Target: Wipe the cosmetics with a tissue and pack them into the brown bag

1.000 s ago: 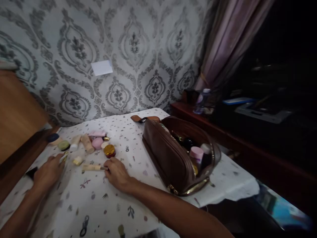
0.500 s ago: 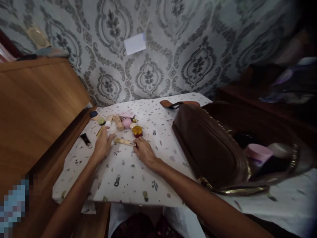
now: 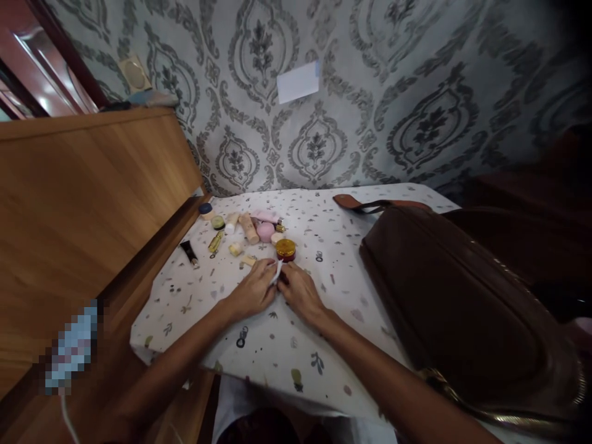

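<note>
My left hand (image 3: 253,291) and my right hand (image 3: 301,291) meet over the middle of the table, fingers closed and pressed together. A thin white strip (image 3: 276,272) shows between them; its kind cannot be made out. Just beyond my left fingers a short beige piece (image 3: 248,260) shows, partly covered by the hand. Right behind my hands stands a round jar with a gold lid (image 3: 285,248). Near it lie a pale yellow piece (image 3: 235,248), a gold-coloured small bottle (image 3: 215,241), a beige tube (image 3: 250,229) and a round pink container (image 3: 265,232).
A large brown bag (image 3: 444,302) fills the right side of the white patterned tablecloth (image 3: 351,394). Farther left are a black tube (image 3: 189,253), a green-lidded jar (image 3: 217,222) and a dark-lidded jar (image 3: 206,211). A wooden panel (image 3: 92,185) borders the left edge.
My left hand has left the gold-coloured bottle and moved right to join my right hand. The slim beige tube in my right hand no longer shows whole. The view has turned left.
</note>
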The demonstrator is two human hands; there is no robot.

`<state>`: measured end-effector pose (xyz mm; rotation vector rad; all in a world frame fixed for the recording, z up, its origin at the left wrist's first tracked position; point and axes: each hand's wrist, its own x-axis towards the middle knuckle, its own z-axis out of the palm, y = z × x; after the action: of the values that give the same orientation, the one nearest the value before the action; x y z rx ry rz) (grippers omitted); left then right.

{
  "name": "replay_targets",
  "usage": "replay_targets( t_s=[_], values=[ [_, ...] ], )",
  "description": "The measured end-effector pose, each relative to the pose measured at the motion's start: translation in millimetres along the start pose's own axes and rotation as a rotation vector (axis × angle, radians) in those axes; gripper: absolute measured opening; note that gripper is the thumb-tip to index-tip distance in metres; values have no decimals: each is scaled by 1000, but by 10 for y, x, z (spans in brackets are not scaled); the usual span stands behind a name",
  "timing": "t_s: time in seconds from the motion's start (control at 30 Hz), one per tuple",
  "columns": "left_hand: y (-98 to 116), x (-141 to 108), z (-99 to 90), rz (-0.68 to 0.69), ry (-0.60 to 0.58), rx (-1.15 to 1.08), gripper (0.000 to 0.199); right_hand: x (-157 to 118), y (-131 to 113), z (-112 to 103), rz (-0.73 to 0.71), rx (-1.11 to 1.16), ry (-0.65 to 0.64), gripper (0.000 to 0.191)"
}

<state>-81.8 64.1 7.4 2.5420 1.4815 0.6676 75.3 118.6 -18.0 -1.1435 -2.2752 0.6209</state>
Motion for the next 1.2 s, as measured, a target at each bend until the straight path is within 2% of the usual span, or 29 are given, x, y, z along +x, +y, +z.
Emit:
replay_targets(
  t_s=[0.1,0.2,0.5,0.67,0.8,0.93,1.1,1.2],
  values=[
    [-60,-28,8,16,-23,69,39,2,20,15,-19,1,6,12],
    [-140,-7,-15,37,-56,143,31,-3,33,15,-28,8,9,12],
    [-512,-5,-200,46,-154,326,26,0,54,20,-27,53,11,10],
    [-721,-85,-267,-44,-150,344,27,0,92,-31,-73,67,23,10],
    [-811,-148,-292,-114,-140,327,27,10,153,-112,-77,40,-16,15],
    [-809,-194,-265,-158,-123,328,29,22,207,-150,-95,23,-46,17],
    [-663,-234,-225,-226,-107,396,39,8,180,-150,-89,15,-65,20],
    [-549,-227,-221,-184,-125,434,51,-6,151,-141,-108,12,-69,19]
  ],
)
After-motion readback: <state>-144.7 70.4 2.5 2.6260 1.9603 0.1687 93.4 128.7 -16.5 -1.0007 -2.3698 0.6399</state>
